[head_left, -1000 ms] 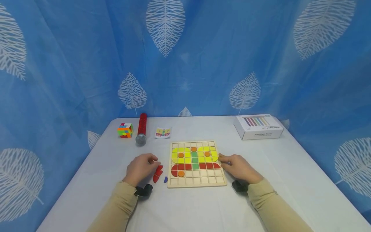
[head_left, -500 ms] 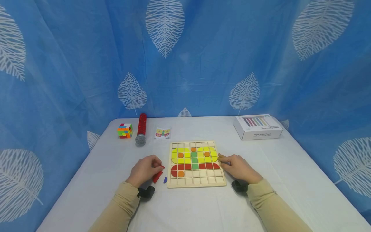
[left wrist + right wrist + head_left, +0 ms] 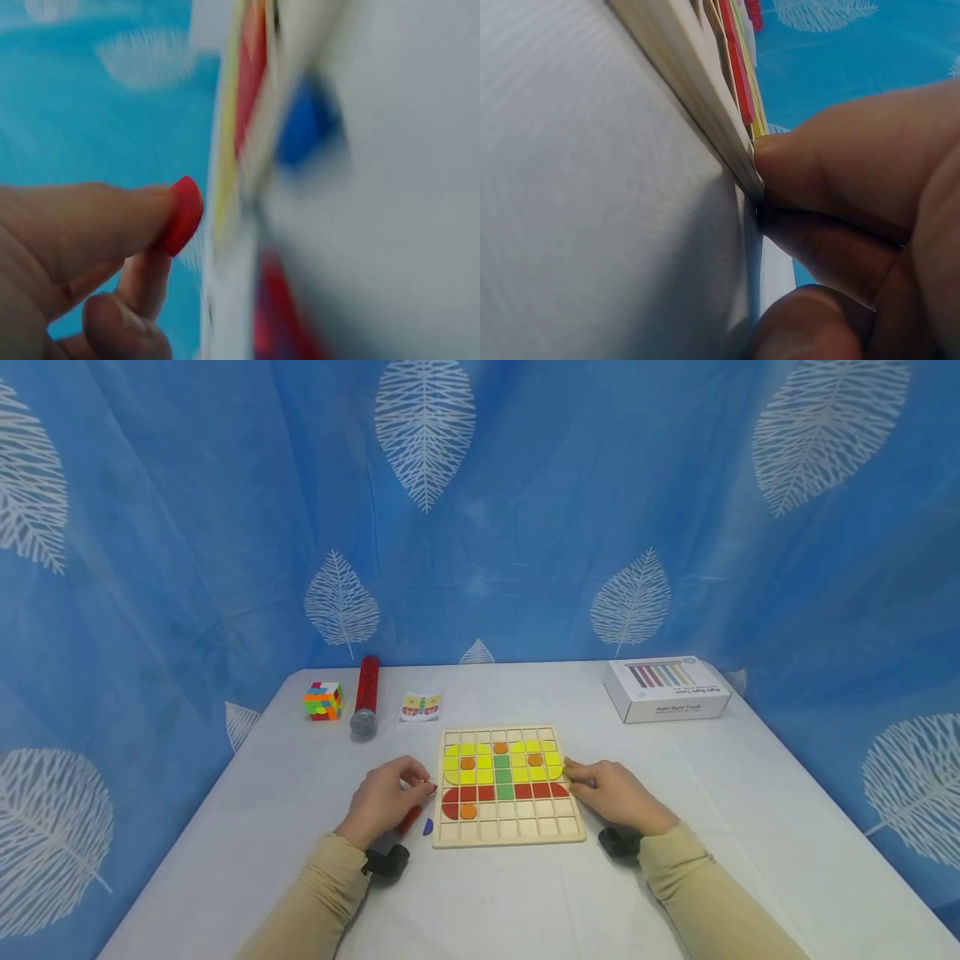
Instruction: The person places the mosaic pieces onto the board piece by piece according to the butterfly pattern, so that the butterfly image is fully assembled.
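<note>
My left hand (image 3: 384, 800) pinches a small red puzzle piece (image 3: 183, 216) between thumb and fingers, just off the left edge of the wooden grid board (image 3: 525, 828). On the board lie yellow, green, red and orange pieces, and its lower cells show bare wood. Under the left hand, a red piece (image 3: 408, 821) rests on the cloth, partly hidden. Next to it lies a blue piece (image 3: 428, 827). At the board's opposite side my right hand (image 3: 621, 795) grips the edge, thumb on top and a finger against the side; the fingertip below is partly hidden.
Behind the board lies a pattern card (image 3: 421, 706). A red microphone (image 3: 367, 693) and a colourful puzzle cube (image 3: 324, 701) stand at the back left. A white box (image 3: 667, 689) occupies the back right. A blue leaf-print curtain (image 3: 525, 527) hangs behind the table.
My left hand has picked a red piece off the small pile and carried it right, close to the board's left edge. The right hand has stayed at the board's right edge.
</note>
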`<state>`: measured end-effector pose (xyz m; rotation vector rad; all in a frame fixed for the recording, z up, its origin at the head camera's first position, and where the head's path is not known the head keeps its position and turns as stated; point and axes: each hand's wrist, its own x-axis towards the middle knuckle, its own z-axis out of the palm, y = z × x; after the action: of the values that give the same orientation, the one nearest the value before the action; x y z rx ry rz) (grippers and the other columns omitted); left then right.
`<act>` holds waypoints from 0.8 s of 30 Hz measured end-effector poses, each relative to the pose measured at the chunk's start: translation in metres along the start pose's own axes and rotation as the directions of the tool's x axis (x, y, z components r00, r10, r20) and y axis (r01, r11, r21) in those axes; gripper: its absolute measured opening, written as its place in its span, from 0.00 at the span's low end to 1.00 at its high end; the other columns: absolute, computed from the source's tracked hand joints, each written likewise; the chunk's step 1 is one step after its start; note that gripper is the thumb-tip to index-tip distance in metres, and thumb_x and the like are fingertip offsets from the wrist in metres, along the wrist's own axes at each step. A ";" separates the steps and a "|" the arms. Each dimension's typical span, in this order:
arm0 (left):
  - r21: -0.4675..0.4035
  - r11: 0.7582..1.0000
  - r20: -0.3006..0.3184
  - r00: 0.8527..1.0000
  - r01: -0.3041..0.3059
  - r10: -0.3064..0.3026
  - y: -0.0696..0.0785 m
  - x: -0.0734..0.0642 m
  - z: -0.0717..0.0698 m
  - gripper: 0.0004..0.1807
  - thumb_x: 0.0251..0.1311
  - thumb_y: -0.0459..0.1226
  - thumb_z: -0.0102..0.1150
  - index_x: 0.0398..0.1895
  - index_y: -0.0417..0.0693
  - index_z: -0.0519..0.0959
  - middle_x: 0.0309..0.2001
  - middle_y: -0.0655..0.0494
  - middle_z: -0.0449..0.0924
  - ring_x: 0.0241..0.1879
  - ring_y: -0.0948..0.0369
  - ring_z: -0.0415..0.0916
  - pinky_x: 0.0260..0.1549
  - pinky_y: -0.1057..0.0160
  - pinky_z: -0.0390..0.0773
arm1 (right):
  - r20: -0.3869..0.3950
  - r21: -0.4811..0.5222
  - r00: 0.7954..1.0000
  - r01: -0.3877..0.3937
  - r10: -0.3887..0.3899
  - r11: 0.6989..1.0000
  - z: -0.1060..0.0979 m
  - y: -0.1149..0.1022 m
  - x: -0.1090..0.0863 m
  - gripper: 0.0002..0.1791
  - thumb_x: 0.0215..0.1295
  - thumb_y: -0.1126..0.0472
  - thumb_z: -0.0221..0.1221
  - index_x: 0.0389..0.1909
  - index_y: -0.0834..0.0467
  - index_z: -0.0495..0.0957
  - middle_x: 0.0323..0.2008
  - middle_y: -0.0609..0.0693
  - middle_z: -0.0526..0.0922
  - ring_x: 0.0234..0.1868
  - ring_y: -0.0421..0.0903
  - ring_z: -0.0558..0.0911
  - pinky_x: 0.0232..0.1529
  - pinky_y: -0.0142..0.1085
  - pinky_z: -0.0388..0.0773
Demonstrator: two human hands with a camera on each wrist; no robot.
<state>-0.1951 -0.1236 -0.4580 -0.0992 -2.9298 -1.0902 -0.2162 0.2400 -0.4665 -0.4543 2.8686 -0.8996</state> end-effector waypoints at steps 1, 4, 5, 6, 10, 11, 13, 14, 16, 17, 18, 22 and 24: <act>-0.033 0.999 0.010 1.000 -0.029 0.030 0.004 -0.001 0.004 0.08 0.62 0.43 0.71 0.39 0.56 0.82 0.35 0.61 0.82 0.29 0.60 0.74 0.27 0.64 0.76 | 0.001 -0.002 1.000 0.002 -0.002 1.000 0.000 0.000 0.000 0.21 0.72 0.58 0.61 0.62 0.59 0.81 0.68 0.56 0.77 0.72 0.61 0.72 0.70 0.60 0.67; -0.093 0.989 0.057 0.991 -0.118 0.123 0.019 -0.006 0.018 0.04 0.65 0.43 0.68 0.38 0.58 0.83 0.33 0.64 0.82 0.29 0.61 0.73 0.25 0.64 0.75 | -0.002 0.001 1.000 -0.007 0.007 1.000 0.001 0.001 0.000 0.21 0.72 0.57 0.61 0.62 0.59 0.81 0.68 0.55 0.77 0.72 0.61 0.72 0.70 0.60 0.66; -0.097 0.985 0.073 0.986 -0.141 0.149 0.024 -0.008 0.024 0.03 0.65 0.43 0.68 0.37 0.59 0.83 0.32 0.66 0.82 0.29 0.61 0.73 0.27 0.64 0.74 | -0.001 -0.001 1.000 -0.010 0.010 1.000 0.001 0.002 0.000 0.21 0.72 0.57 0.61 0.62 0.58 0.81 0.68 0.55 0.77 0.72 0.61 0.72 0.70 0.60 0.66; -0.090 0.982 0.082 0.982 -0.165 0.172 0.028 -0.008 0.029 0.02 0.65 0.44 0.68 0.36 0.60 0.84 0.31 0.67 0.82 0.31 0.62 0.73 0.28 0.64 0.74 | -0.001 0.000 1.000 -0.014 0.014 1.000 0.001 0.002 0.000 0.21 0.72 0.56 0.61 0.62 0.58 0.81 0.68 0.55 0.77 0.72 0.61 0.72 0.70 0.60 0.66; -0.060 0.980 0.085 0.978 -0.188 0.193 0.039 -0.008 0.045 0.02 0.63 0.45 0.69 0.35 0.63 0.84 0.30 0.70 0.80 0.32 0.63 0.74 0.31 0.64 0.75 | -0.002 0.004 1.000 -0.020 0.020 1.000 0.002 0.002 0.000 0.21 0.72 0.55 0.61 0.62 0.57 0.81 0.68 0.55 0.77 0.72 0.61 0.72 0.70 0.60 0.67; -0.044 0.980 0.083 0.977 -0.193 0.196 0.040 -0.008 0.048 0.03 0.63 0.45 0.70 0.34 0.63 0.84 0.30 0.71 0.81 0.32 0.64 0.75 0.31 0.65 0.75 | -0.001 0.003 1.000 -0.022 0.022 1.000 0.001 0.002 0.000 0.21 0.73 0.54 0.61 0.62 0.57 0.81 0.68 0.54 0.77 0.72 0.61 0.72 0.70 0.60 0.67; 0.006 0.976 0.079 0.973 -0.219 0.218 0.041 -0.007 0.051 0.03 0.62 0.46 0.70 0.34 0.64 0.84 0.30 0.72 0.81 0.31 0.66 0.74 0.31 0.65 0.75 | -0.002 0.002 1.000 -0.029 0.029 1.000 0.001 0.002 0.000 0.22 0.72 0.53 0.61 0.63 0.56 0.81 0.68 0.54 0.77 0.72 0.60 0.71 0.70 0.59 0.67; 0.033 0.971 0.077 0.969 -0.237 0.234 0.041 -0.006 0.053 0.03 0.62 0.46 0.70 0.34 0.63 0.85 0.29 0.72 0.81 0.30 0.66 0.74 0.31 0.66 0.75 | 0.000 -0.002 1.000 -0.029 0.029 1.000 0.001 0.002 0.000 0.22 0.72 0.53 0.61 0.63 0.56 0.81 0.68 0.54 0.76 0.72 0.61 0.71 0.70 0.60 0.66; 0.092 0.959 0.068 0.962 -0.269 0.264 0.041 -0.006 0.054 0.03 0.62 0.47 0.71 0.34 0.64 0.86 0.29 0.73 0.81 0.30 0.68 0.73 0.32 0.66 0.74 | 0.002 -0.006 1.000 -0.030 0.030 1.000 0.000 0.002 0.000 0.22 0.73 0.53 0.60 0.63 0.56 0.81 0.68 0.54 0.76 0.73 0.61 0.71 0.70 0.60 0.66; 0.118 0.951 0.063 0.958 -0.286 0.280 0.040 -0.006 0.054 0.03 0.62 0.47 0.71 0.35 0.63 0.87 0.30 0.73 0.81 0.30 0.69 0.72 0.32 0.67 0.73 | 0.000 -0.006 0.999 -0.032 0.032 0.999 0.000 0.002 0.000 0.21 0.73 0.53 0.60 0.63 0.56 0.81 0.68 0.54 0.76 0.73 0.61 0.71 0.70 0.60 0.66; 0.142 0.942 0.054 0.953 -0.304 0.299 0.040 -0.006 0.054 0.04 0.62 0.48 0.70 0.36 0.63 0.88 0.30 0.73 0.81 0.29 0.69 0.72 0.31 0.67 0.72 | -0.003 -0.003 0.999 -0.032 0.032 0.999 0.000 0.003 0.000 0.21 0.73 0.53 0.60 0.62 0.56 0.81 0.68 0.54 0.76 0.73 0.61 0.71 0.70 0.60 0.66; 0.248 0.885 0.022 0.916 -0.393 0.400 0.035 -0.010 0.049 0.05 0.63 0.48 0.69 0.40 0.64 0.89 0.33 0.71 0.80 0.29 0.69 0.71 0.28 0.69 0.72 | -0.005 0.008 1.000 -0.020 0.020 1.000 0.001 0.003 0.001 0.21 0.73 0.53 0.61 0.62 0.56 0.82 0.68 0.54 0.76 0.73 0.60 0.71 0.70 0.60 0.66; 0.296 0.841 0.041 0.886 -0.452 0.462 0.031 -0.014 0.046 0.06 0.63 0.46 0.69 0.41 0.64 0.90 0.36 0.70 0.82 0.32 0.69 0.75 0.31 0.68 0.76 | -0.002 0.013 1.000 -0.012 0.012 1.000 0.002 0.003 0.001 0.21 0.73 0.53 0.60 0.62 0.56 0.82 0.69 0.54 0.76 0.73 0.60 0.71 0.70 0.60 0.66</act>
<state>-0.1791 -0.0708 -0.4726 -0.7264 -2.7735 -0.5650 -0.2178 0.2405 -0.4700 -0.4339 2.8626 -0.9175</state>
